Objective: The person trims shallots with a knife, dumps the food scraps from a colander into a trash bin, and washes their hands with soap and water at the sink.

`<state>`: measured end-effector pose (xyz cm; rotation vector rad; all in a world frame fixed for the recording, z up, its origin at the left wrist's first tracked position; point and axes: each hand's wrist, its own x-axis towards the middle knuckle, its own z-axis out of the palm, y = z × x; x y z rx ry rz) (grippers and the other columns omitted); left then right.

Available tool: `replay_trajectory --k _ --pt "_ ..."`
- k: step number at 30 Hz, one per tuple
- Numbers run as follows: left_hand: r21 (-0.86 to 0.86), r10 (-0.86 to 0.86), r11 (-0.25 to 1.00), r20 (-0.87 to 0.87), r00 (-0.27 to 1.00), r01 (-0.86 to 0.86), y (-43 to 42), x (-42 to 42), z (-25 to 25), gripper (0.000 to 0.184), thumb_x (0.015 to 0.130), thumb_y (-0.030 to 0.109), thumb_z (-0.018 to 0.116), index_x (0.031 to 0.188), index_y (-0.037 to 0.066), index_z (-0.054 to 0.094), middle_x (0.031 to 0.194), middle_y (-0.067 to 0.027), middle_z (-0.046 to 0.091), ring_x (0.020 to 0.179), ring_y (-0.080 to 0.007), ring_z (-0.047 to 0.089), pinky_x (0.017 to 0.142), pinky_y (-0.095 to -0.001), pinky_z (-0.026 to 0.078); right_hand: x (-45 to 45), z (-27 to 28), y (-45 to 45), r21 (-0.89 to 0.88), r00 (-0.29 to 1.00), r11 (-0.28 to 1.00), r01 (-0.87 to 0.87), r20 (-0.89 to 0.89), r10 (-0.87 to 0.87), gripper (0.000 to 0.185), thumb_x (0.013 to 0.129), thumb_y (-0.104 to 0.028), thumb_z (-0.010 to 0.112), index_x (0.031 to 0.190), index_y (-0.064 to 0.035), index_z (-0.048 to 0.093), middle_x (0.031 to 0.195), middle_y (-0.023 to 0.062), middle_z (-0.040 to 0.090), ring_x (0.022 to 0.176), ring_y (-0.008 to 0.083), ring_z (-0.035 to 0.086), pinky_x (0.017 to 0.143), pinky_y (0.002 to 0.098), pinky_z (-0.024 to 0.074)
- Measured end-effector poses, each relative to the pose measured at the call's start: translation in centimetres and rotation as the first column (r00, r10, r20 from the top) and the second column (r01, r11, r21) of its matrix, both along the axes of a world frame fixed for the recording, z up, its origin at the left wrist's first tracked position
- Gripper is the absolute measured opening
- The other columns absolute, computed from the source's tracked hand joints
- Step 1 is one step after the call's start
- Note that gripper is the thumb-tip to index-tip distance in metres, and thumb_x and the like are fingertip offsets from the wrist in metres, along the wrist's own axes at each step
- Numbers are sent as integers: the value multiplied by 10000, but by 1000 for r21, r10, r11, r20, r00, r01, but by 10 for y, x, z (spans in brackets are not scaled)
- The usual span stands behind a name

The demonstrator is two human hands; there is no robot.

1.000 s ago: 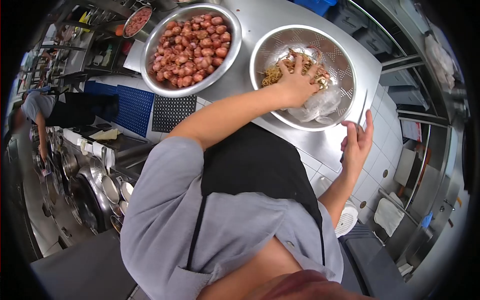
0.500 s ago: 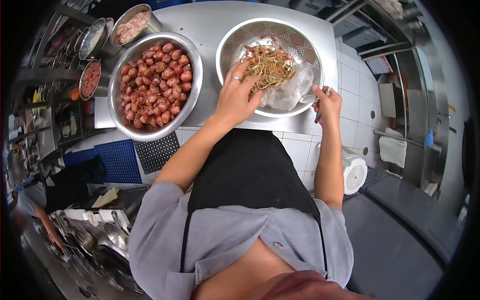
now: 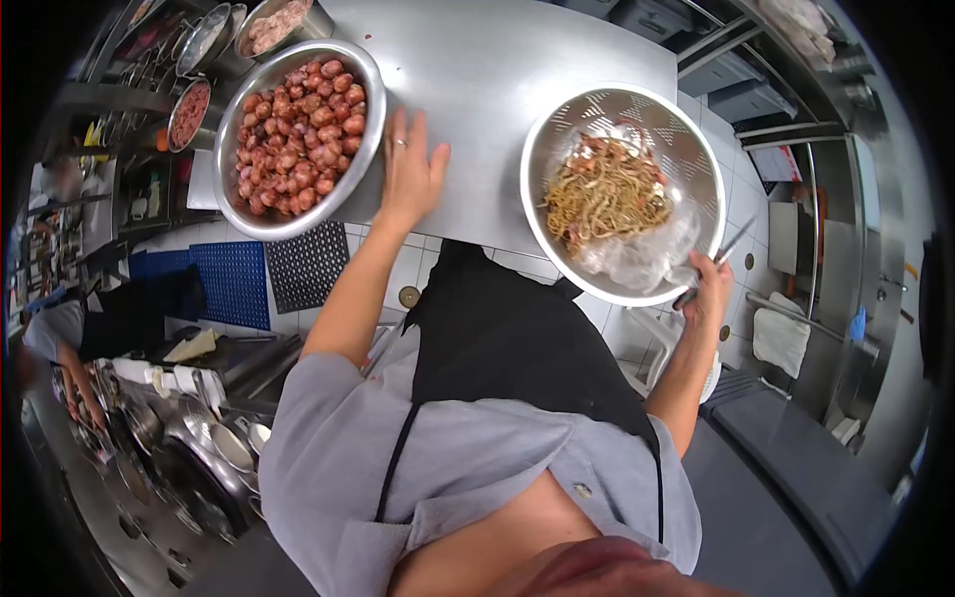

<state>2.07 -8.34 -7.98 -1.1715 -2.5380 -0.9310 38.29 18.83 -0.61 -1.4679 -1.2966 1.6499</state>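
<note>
My left hand (image 3: 412,177) is open beside the right wall of a large steel bowl (image 3: 375,70); whether it touches the metal I cannot tell. Red shallots (image 3: 298,134) fill that bowl. My right hand (image 3: 709,289) is closed around a knife (image 3: 737,239), whose blade points up and right. The same hand is at the near right rim of a perforated colander (image 3: 532,164) and seems to press against it. Dry, stringy trimmings (image 3: 607,194) and a clear plastic bag (image 3: 647,249) lie inside the colander, which overhangs the steel table's front edge.
The steel table (image 3: 458,60) runs along the front. Pots with pinkish meat (image 3: 279,25) and darker minced meat (image 3: 189,114) stand at the far left. Another person (image 3: 60,333) is at the left by several pans. Floor mats (image 3: 229,284) lie below, and grey lids (image 3: 796,458) are at the right.
The colander has shifted right and toward me, with my right hand and the knife at its rim. My left hand has left the trimmings and moved left to the shallot bowl.
</note>
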Motion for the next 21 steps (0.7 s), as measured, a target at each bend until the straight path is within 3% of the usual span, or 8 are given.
replay_trajectory --k 1,5,7,12,13,15,17,21 --pt "-117 79 990 28 996 -76 7 -6 -17 692 947 371 538 1436 -76 339 1471 -383 274 1388 -544 204 1164 -553 156 17 -3 13 21 999 1000 15 -28 -14 314 763 -45 699 1046 31 586 853 111 665 630 185 633 514 287 509" --pt "-402 285 870 -61 956 -285 63 13 -26 784 963 533 443 1469 -53 318 1533 -339 211 1438 -505 144 1177 -557 100 81 0 63 76 999 997 21 -29 -19 309 764 -46 694 1048 28 596 848 97 659 609 177 624 493 279 495" --pt "-419 181 882 -120 976 -215 100 45 -34 793 963 557 426 1484 -29 307 1548 -307 215 1452 -475 141 1183 -544 98 116 -15 97 90 999 995 -33 -34 36 316 776 -27 698 1076 6 604 889 72 659 751 172 625 673 319 503" --pt "-134 -84 986 144 986 103 172 128 -30 688 966 529 431 1443 34 427 1532 -298 265 1431 -469 213 1169 -545 163 170 -27 147 97 999 995 1 -43 3 299 788 -28 691 1070 0 596 852 45 626 685 149 595 569 279 473" --pt "-91 11 996 105 994 -1 165 124 -33 671 960 515 446 1438 45 439 1533 -297 261 1430 -472 209 1167 -550 162 170 -30 150 137 997 989 58 -49 -52 243 786 -50 684 997 -46 563 770 34 586 481 132 521 320 277 348" --pt "6 186 982 37 982 -187 142 103 -42 638 948 487 476 1428 67 463 1535 -293 254 1428 -477 201 1164 -558 160 183 -25 156 114 998 992 55 21 -57 224 785 -46 678 972 -65 557 770 23 573 460 123 497 295 279 327" --pt "-195 611 752 -152 777 -629 103 68 -40 593 935 431 497 1417 86 482 1530 -308 244 1403 -524 198 1142 -602 162 194 -19 160 101 997 994 50 55 -56 203 786 -47 663 954 -61 550 760 26 559 466 127 501 290 284 330" --pt "-338 847 483 -54 529 -808 63 22 -29 591 931 385 490 1437 82 448 1536 -307 233 1397 -548 179 1131 -623 161 197 -11 158 96 991 988 121 44 -125 198 781 -60 662 936 -38 541 777 54 566 477 152 526 287 296 357"
